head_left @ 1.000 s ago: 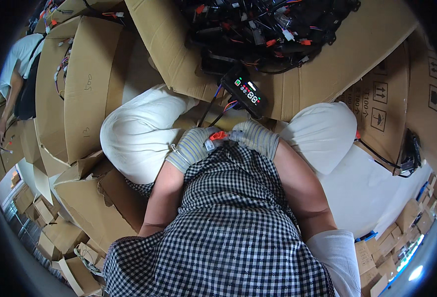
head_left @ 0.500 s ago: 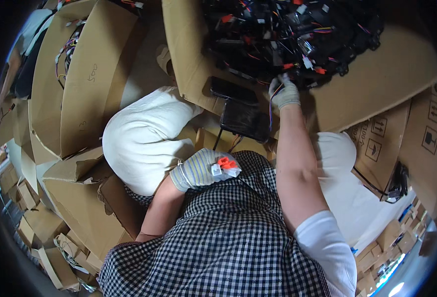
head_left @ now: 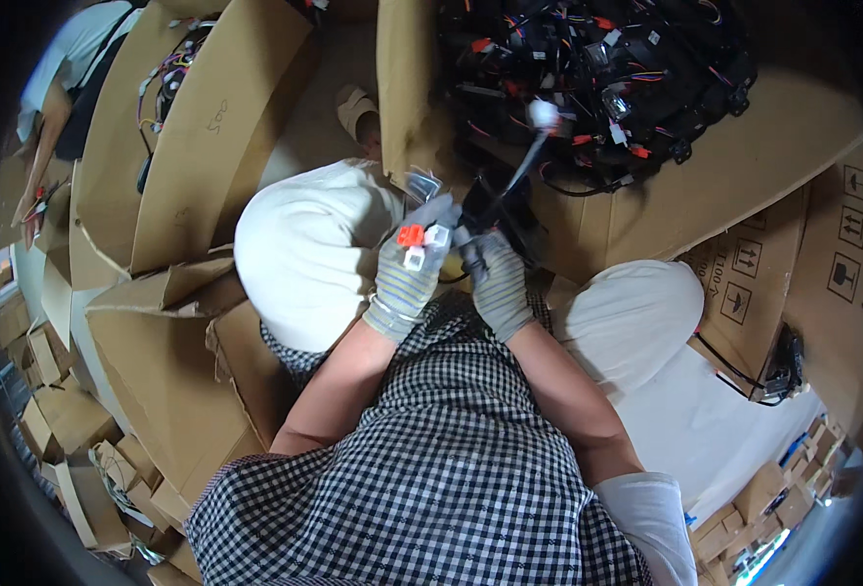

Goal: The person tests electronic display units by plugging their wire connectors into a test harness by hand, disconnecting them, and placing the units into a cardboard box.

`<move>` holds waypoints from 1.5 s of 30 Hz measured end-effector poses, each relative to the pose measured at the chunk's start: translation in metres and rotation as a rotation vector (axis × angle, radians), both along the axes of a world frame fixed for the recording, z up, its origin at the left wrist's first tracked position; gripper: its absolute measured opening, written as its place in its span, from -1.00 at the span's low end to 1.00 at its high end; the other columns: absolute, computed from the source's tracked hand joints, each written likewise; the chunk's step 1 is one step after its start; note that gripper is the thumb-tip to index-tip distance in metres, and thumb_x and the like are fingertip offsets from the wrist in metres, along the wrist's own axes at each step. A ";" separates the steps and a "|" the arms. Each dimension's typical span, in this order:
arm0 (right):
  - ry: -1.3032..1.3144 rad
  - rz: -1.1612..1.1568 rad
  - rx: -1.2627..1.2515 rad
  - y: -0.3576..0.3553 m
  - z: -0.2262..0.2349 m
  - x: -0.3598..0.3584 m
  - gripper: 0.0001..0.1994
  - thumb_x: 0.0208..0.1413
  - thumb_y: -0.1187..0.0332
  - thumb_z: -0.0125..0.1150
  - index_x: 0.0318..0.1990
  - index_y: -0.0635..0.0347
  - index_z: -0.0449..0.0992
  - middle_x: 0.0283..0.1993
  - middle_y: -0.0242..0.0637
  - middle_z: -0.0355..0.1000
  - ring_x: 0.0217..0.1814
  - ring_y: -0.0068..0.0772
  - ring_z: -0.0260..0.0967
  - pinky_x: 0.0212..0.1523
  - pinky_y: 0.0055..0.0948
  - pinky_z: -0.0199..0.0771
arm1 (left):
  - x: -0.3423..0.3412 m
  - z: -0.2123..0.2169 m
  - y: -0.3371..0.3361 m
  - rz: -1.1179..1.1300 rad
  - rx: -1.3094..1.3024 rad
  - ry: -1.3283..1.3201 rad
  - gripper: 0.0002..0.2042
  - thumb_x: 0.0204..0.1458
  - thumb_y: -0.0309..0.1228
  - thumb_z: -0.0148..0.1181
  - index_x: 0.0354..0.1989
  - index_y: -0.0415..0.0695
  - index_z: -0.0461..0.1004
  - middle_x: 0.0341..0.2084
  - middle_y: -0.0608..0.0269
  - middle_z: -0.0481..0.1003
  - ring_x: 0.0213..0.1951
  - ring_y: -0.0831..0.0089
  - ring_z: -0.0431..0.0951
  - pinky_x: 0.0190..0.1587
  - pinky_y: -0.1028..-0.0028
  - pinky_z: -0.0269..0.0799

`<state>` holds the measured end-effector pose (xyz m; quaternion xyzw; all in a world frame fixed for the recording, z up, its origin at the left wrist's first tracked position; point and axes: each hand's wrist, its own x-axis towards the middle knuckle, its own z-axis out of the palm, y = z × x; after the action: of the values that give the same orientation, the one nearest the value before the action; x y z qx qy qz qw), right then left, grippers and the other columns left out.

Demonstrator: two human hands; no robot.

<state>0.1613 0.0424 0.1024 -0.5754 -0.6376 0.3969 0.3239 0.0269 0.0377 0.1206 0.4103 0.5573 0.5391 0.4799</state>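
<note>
Both my hands wear striped knit gloves and meet over my lap. In my left hand (head_left: 402,285) is a bunch of plug connectors, among them an orange connector (head_left: 411,235) and a white connector (head_left: 438,237). Close beside it on the right, my right hand (head_left: 501,283) is closed around a dark cable-like piece, blurred by motion. A grey lead (head_left: 526,168) with a blurred white plug (head_left: 543,115) swings up beyond that hand. Behind the hands a black part (head_left: 519,220) shows, partly hidden. Ahead lies a heap of black wired units (head_left: 568,83) with coloured leads.
The heap lies in an open cardboard box (head_left: 685,200). Another tall carton (head_left: 192,146) holding wires (head_left: 172,73) stands to the left, with an opened carton (head_left: 163,361) nearer me. A black cable (head_left: 744,381) lies at the right. Another person's arm (head_left: 50,132) shows far left.
My right hand has drawn back from the heap to beside my left hand, now with a dark piece in it. My left hand has moved forward with its connectors. The view has shifted slightly.
</note>
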 end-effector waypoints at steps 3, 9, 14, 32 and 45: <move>-0.386 0.426 0.044 -0.011 -0.004 -0.002 -0.86 -0.02 0.43 -0.02 -0.32 0.15 0.46 -0.34 -0.08 0.37 -0.19 -0.05 0.36 -0.22 -0.20 0.35 | -0.004 0.000 0.006 -0.081 0.001 -0.138 -0.60 0.11 -0.34 -0.01 0.08 -0.28 0.26 -0.13 0.13 0.45 -0.21 0.50 0.47 -0.16 0.61 0.34; -0.824 0.749 -0.004 -0.010 -0.030 0.013 -0.78 -0.05 0.45 -0.02 -0.22 0.16 0.48 -0.20 -0.03 0.43 -0.12 -0.10 0.40 -0.10 -0.19 0.34 | -0.002 0.010 0.006 0.022 -0.024 -0.307 -0.56 0.14 -0.19 -0.06 0.09 -0.23 0.22 -0.43 0.21 0.48 -0.38 0.48 0.50 -0.29 0.49 0.43; -0.550 0.438 0.017 -0.006 0.006 0.038 -0.80 0.02 0.39 -0.01 -0.21 0.18 0.48 -0.30 -0.11 0.45 -0.22 -0.20 0.43 -0.18 -0.29 0.39 | -0.010 -0.003 0.004 -0.027 -0.023 -0.373 -0.58 0.12 -0.22 -0.01 0.04 -0.28 0.26 -0.68 0.31 0.36 -0.58 0.58 0.40 -0.40 0.57 0.37; 0.507 -0.019 -0.533 0.017 0.048 0.060 -0.80 0.12 0.36 0.06 -0.18 0.28 0.46 -0.36 -0.41 0.42 -0.45 -0.70 0.32 -0.44 -0.67 0.36 | 0.010 0.005 -0.011 -0.544 -0.404 -0.270 -0.65 -0.04 -0.15 0.14 -0.20 -0.17 0.44 -0.62 0.18 0.42 -0.55 0.24 0.45 -0.42 0.41 0.38; 0.718 -0.156 -0.364 0.029 0.055 0.063 -0.67 0.12 0.25 0.08 -0.04 0.27 0.42 -0.16 -0.33 0.42 -0.14 -0.65 0.32 -0.12 -0.65 0.30 | 0.010 0.011 -0.002 -0.775 0.241 1.097 -0.54 -0.11 0.09 0.06 -0.12 0.08 0.49 -0.63 0.12 0.46 -0.64 0.16 0.40 -0.57 0.28 0.24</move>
<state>0.2248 0.0711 0.1578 -0.4948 -0.3578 0.6530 0.4481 0.0371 0.0355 0.1318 0.8447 0.4690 0.1005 0.2374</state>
